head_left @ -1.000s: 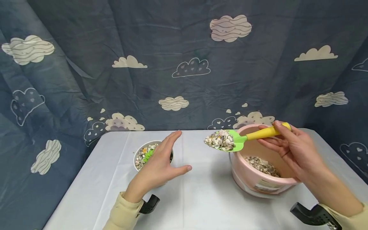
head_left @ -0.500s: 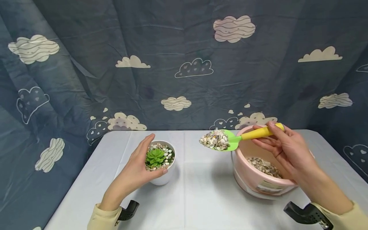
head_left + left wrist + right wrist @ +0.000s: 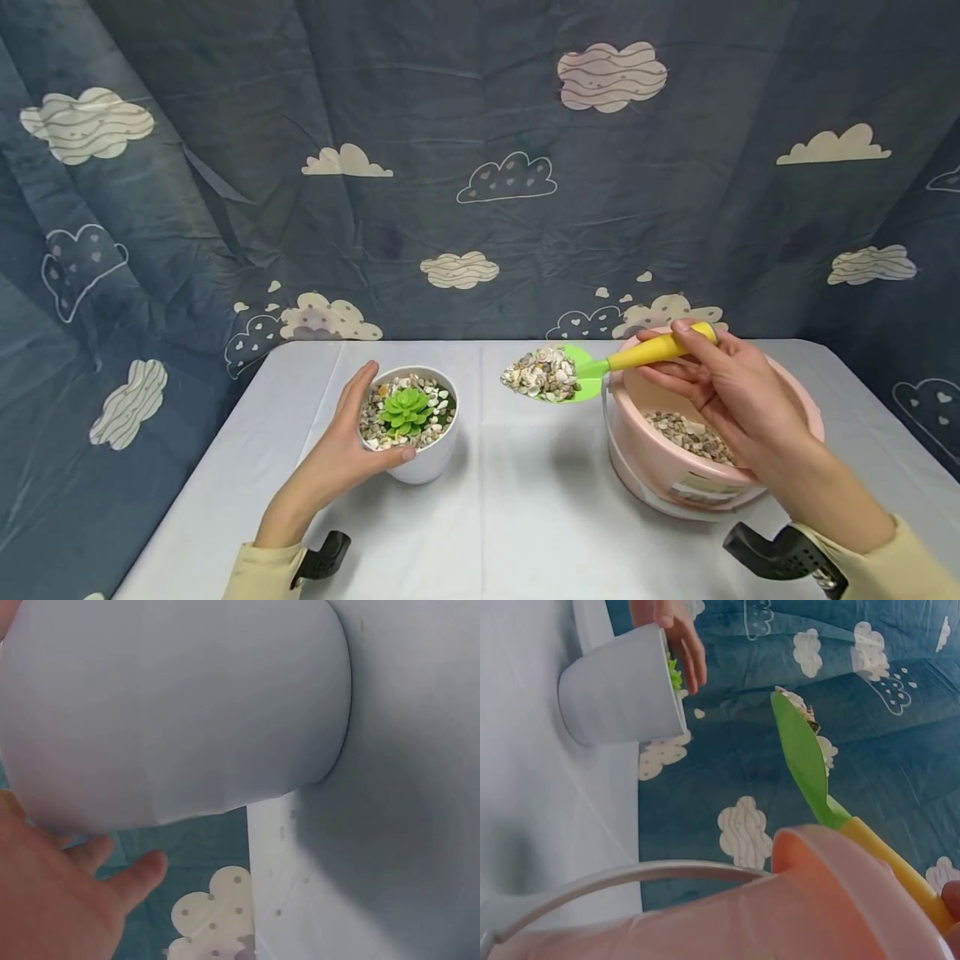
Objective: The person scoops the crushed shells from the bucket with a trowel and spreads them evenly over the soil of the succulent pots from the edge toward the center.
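Note:
Beside the white plant pot [image 3: 438, 454], my left hand [image 3: 330, 458] spreads its thumb and fingers around the near-left of the rim. Its fingers look fairly straight; whether they touch the pot is unclear. A green succulent [image 3: 406, 411] sits among pebbles and small shells in the pot. My right hand [image 3: 738, 400] pinches the yellow handle of a small green-bladed trowel [image 3: 592, 371]. A heap of shells and pebbles [image 3: 543, 373] lies on the blade, held level between the pot and the pink bucket [image 3: 637, 454]. From the right wrist, the trowel's green blade [image 3: 799, 742] shows side-on.
The pink bucket stands on the right with more pebbles [image 3: 690, 435] inside and a pale carrying handle [image 3: 630, 885] hanging down its side. A white cloth [image 3: 517, 517] covers the table. Behind it hangs a dark blue cloud-print curtain [image 3: 510, 225].
My left hand has moved left from in front of the pot to its near-left side, uncovering the succulent. My right hand has carried the loaded trowel a little left. The bucket stays put.

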The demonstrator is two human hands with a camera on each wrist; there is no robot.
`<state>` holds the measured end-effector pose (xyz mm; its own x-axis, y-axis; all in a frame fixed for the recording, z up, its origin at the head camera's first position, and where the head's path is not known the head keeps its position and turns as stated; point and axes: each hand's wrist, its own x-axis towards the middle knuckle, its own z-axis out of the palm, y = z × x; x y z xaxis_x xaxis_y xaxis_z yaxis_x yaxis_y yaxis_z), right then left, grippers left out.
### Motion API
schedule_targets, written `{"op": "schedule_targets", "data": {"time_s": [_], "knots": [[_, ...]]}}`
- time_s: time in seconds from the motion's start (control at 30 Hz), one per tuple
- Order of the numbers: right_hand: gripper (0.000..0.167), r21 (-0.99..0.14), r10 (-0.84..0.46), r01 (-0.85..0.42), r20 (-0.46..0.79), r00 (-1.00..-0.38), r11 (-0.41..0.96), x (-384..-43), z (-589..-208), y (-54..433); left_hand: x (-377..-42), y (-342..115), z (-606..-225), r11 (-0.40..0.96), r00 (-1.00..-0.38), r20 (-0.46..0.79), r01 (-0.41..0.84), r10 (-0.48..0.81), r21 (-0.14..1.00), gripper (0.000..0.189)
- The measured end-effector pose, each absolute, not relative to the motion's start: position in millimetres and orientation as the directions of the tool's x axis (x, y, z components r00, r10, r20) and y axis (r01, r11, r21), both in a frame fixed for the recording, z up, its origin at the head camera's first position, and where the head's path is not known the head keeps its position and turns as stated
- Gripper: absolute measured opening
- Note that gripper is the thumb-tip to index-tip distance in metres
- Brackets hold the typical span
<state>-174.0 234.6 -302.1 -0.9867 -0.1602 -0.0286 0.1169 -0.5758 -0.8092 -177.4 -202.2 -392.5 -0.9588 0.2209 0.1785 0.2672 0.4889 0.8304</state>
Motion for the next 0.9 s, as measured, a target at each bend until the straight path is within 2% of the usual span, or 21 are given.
{"op": "schedule_targets", "data": {"time_s": [0.2, 0.53, 0.9], "knots": [[0.026, -0.798, -0.204, 0.151, -0.036, -0.978, -0.584, -176.5, -302.7, 228.2, -180.9, -206.7, -402.7, 0.451, -0.961, 0.132, 0.232, 0.242, 0.862, 0.124], [0.029, -0.786, -0.247, 0.186, -0.043, -0.968, -0.590, -176.8, -297.0, 211.6, -184.1, -214.3, -405.2, 0.314, -0.966, 0.015, 0.098, 0.257, 0.944, 0.120], [0.044, -0.767, -0.262, 0.224, -0.075, -0.962, -0.602, -182.6, -291.9, 176.4, -184.8, -215.9, -404.0, 0.305, -0.966, -0.013, 0.068, 0.259, 0.950, 0.117]]}}
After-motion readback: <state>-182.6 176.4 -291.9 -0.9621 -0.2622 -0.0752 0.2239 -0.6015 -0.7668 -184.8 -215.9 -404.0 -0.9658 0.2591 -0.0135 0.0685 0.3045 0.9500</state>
